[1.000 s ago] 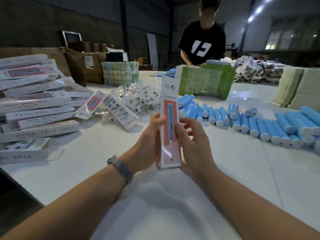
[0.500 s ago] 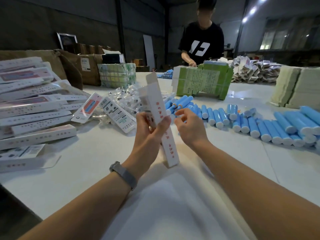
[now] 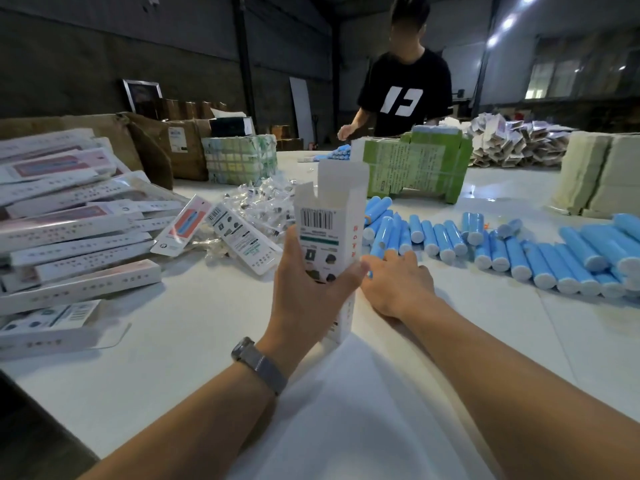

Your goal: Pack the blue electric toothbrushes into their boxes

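My left hand (image 3: 308, 292) grips a tall white toothbrush box (image 3: 329, 230) upright, barcode side facing me, with its top flaps standing open. My right hand (image 3: 398, 282) lies low over the table to the right of the box, fingers stretched toward the nearest blue toothbrush handles (image 3: 384, 233); whether the fingertips touch one is hidden. A long row of blue toothbrush handles (image 3: 519, 251) with white ends lies across the white table (image 3: 194, 327) to the right.
Packed white-and-pink boxes (image 3: 69, 223) are piled at the left. Small clear bags (image 3: 263, 206) lie behind the held box, a green bundle (image 3: 415, 168) stands beyond. A person in a black shirt (image 3: 405, 91) works at the far side. Beige stacks (image 3: 599, 174) sit at right.
The box has been turned so its barcode side faces me and its top flaps stand open. My right hand left the box and moved down toward the blue handles.
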A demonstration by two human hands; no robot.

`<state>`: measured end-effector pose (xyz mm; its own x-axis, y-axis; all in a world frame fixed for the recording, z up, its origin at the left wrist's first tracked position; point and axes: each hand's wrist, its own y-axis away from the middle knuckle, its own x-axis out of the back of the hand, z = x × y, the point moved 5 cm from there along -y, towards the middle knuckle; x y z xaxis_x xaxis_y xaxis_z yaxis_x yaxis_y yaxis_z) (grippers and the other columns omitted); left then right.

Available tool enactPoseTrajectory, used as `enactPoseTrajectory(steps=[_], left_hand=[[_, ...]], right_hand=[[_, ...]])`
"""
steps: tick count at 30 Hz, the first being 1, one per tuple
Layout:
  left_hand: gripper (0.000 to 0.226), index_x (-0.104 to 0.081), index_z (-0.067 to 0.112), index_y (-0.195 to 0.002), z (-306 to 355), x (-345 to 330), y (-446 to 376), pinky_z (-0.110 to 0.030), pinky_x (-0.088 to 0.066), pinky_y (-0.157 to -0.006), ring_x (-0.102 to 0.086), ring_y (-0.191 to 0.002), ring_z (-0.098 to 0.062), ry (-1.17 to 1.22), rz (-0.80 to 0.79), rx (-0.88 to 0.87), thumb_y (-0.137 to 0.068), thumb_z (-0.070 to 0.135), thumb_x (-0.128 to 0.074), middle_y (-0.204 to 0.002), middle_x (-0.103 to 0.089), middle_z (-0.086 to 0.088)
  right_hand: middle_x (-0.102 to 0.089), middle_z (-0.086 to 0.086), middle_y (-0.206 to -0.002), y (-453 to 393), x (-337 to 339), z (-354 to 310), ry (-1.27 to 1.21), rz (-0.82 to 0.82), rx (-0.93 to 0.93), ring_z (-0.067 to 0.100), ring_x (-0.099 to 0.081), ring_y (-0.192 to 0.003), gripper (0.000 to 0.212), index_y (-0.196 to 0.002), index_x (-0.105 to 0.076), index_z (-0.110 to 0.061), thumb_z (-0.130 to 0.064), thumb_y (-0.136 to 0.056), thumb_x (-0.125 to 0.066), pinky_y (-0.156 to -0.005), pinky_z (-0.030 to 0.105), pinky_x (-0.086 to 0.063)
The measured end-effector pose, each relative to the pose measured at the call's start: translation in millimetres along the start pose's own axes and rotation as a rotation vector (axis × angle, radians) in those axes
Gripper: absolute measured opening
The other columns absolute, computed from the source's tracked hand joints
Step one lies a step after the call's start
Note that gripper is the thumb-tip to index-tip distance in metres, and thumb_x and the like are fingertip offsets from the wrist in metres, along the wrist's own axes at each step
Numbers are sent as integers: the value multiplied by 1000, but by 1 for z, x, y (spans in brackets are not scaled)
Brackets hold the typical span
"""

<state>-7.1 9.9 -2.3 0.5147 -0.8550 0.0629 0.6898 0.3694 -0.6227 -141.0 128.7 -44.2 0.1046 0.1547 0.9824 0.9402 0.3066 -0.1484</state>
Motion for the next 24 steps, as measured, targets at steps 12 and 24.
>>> enactPoseTrajectory(steps=[12, 24], left_hand=[[51, -42, 41, -104, -5, 14, -5, -7, -51, -64, -64, -86, 12, -112, 108, -66, -78, 20, -81, -100, -60, 44], [58, -30, 34, -120, -4, 10, -4, -11, -51, -59, -63, -83, 2, -198, 121, -132, -78, 25, -70, -104, -59, 14]], right_hand=[[-47, -15, -61, 34, 132, 2, -1073, 790, 176, -5, -45, -48, 15, -88, -58, -16, -27, -92, -68, -53, 12, -34], [-45, -5, -65, 92, 208, -22, -1465, 918, 495, 11, -39, -58, 10, -81, -55, -17, -19, -90, -55, -56, 29, -37]])
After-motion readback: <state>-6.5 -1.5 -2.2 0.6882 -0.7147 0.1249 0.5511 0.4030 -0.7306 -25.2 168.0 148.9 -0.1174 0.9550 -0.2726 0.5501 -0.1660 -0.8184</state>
